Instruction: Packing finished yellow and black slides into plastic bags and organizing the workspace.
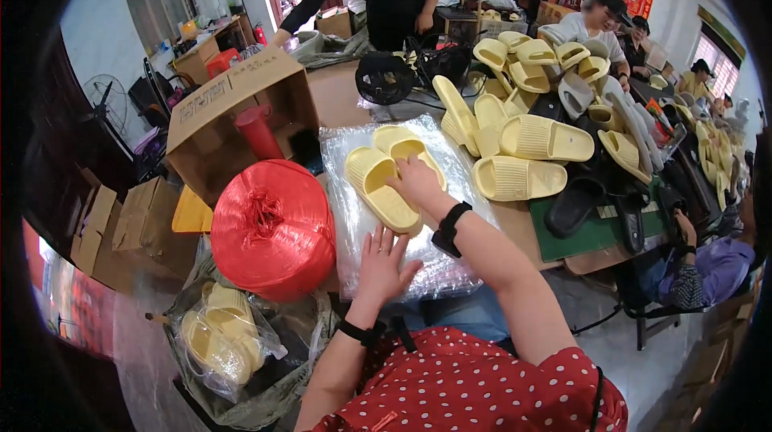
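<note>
Right grip touches yellow slippers, closure unclear; left grip lies spread; dark print marks a carton.

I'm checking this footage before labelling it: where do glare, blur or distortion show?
All in the head view: white glare streaks the clear plastic bags under the pair of yellow slippers; highlights shine on the red roll; straight edges bend toward the dark rim; far co-workers at right look small and soft; the left hand and right hand show no obvious blur.

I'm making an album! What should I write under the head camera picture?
Right hand on yellow slippers, left hand close by, clear plastic underneath and a big red roll alongside.
</note>
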{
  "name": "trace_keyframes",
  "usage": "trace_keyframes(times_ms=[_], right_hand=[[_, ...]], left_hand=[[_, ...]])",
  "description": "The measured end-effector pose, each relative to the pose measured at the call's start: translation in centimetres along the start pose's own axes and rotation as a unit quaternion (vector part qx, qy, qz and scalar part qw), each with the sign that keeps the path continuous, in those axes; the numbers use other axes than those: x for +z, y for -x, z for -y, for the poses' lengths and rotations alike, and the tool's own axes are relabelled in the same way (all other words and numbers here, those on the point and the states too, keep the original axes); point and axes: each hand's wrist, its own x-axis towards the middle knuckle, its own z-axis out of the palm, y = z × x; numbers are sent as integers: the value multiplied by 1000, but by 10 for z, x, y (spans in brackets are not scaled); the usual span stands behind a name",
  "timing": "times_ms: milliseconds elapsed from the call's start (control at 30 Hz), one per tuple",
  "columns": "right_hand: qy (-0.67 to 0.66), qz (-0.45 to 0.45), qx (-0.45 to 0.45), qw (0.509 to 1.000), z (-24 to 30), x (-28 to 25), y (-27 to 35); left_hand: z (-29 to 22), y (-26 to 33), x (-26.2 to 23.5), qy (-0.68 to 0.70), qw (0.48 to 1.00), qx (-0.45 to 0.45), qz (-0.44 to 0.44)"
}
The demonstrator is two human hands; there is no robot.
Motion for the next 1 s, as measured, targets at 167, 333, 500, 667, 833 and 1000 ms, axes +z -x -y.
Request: trace_keyframes(times_ms=[167, 333, 500, 667, 833, 1000], right_hand=[[-28, -22, -39, 999, -22, 9, -13], [-60, -102, 1, 993, -19, -7, -1], [-47, -94, 33, 994, -10, -48, 50], [-41, 35, 11, 998, -43, -36, 62], [-50, -2, 29, 998, -28, -37, 55], [51, -1, 34, 998, -29, -33, 53]], left_hand=[[-3, 0, -1, 13, 1000, 5, -14], [-2, -1, -1, 18, 1000, -4, -8], [2, 4, -2, 8, 1000, 3, -24], [-1, 1, -5, 1, 1000, 6, -8], [1, 2, -1, 11, 1000, 2, -13], [-3, 2, 0, -5, 1000, -9, 6]])
